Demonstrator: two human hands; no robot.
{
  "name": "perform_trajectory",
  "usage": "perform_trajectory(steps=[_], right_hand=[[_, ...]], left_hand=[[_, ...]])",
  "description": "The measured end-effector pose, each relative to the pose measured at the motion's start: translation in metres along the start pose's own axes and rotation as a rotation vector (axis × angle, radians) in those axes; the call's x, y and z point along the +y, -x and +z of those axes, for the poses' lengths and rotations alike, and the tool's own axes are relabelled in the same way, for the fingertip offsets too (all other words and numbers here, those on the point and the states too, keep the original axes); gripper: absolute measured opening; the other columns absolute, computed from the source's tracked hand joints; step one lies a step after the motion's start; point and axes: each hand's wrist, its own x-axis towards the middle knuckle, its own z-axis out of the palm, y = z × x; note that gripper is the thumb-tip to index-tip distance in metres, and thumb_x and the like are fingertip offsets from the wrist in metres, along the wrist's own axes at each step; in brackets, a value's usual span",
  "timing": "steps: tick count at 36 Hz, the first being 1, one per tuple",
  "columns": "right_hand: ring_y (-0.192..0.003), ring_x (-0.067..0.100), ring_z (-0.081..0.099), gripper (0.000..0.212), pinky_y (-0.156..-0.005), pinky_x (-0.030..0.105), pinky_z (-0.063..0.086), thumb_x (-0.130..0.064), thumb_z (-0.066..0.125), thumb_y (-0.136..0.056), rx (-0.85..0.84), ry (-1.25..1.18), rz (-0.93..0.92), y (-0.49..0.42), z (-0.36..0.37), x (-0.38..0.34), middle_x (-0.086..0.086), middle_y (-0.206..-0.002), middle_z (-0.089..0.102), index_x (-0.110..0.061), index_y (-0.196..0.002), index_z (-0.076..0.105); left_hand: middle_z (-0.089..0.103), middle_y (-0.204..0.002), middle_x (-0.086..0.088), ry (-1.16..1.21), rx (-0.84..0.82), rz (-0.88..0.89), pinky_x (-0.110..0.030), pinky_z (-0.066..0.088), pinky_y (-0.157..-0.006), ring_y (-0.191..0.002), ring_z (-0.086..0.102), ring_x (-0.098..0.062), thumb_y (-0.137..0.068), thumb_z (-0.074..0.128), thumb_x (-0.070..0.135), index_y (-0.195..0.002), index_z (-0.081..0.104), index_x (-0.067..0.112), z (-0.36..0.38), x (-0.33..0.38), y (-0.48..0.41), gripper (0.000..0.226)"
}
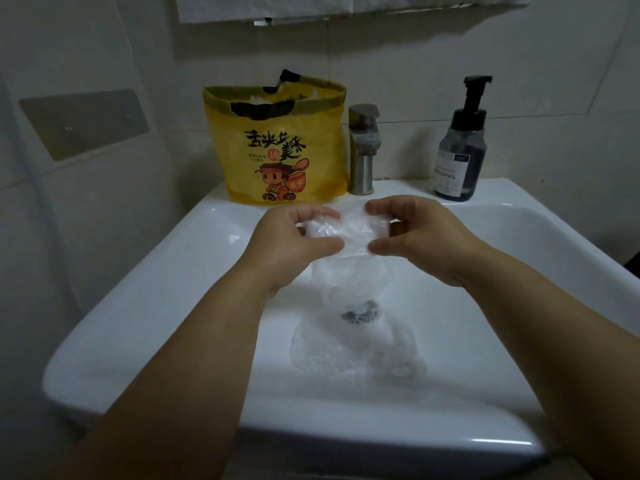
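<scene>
A white ceramic sink (pixel 145 299) fills a dim washroom. Over its basin the left hand (pixel 294 240) and right hand (pixel 419 237) each pinch the bunched top of a clear plastic bag (pixel 346 230), fingers (pixel 320 213) curled round the film against the thumbs. The bag hangs down, and its crumpled lower end lies in the basin over the drain (pixel 360 311). On the back ledge stand a yellow printed bag (pixel 277 150), a steel tap (pixel 363 150) and a dark pump bottle (pixel 460 150), all against the pale tiled wall (pixel 104 46).
</scene>
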Motion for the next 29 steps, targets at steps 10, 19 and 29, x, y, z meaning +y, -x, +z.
perform_trajectory(steps=[10,19,29], right_hand=[[-0.067,-0.001,0.061,0.034,-0.057,0.002,0.044,-0.018,0.062,-0.092,0.039,0.23,-0.115,-0.002,-0.001,0.005,-0.013,-0.08,0.06,-0.013,-0.125,0.06],[-0.079,0.006,0.064,0.017,-0.063,0.018,0.047,-0.033,0.052,-0.095,-0.019,0.234,-0.086,-0.001,-0.003,0.006,-0.008,-0.092,0.061,-0.02,-0.1,0.061],[-0.055,0.003,0.058,0.02,-0.055,0.016,0.05,-0.02,0.055,-0.093,-0.136,-0.106,0.016,-0.001,-0.01,0.001,0.003,-0.072,0.064,-0.003,-0.094,0.066]], left_hand=[[0.063,-0.09,0.018,-0.199,0.057,0.16,-0.001,0.041,-0.071,-0.084,0.058,0.003,-0.083,0.075,0.017,-0.089,0.068,0.026,0.001,-0.007,-0.003,0.012],[0.062,-0.107,0.007,-0.226,-0.066,0.082,-0.011,0.042,-0.081,-0.097,0.057,-0.007,-0.096,0.057,0.029,-0.096,0.06,0.022,-0.001,-0.009,-0.003,0.008],[0.062,-0.062,0.001,0.079,-0.007,0.004,-0.017,0.052,-0.056,-0.05,0.056,-0.001,-0.087,0.069,0.021,-0.083,0.066,0.011,-0.006,0.001,-0.001,0.011]])
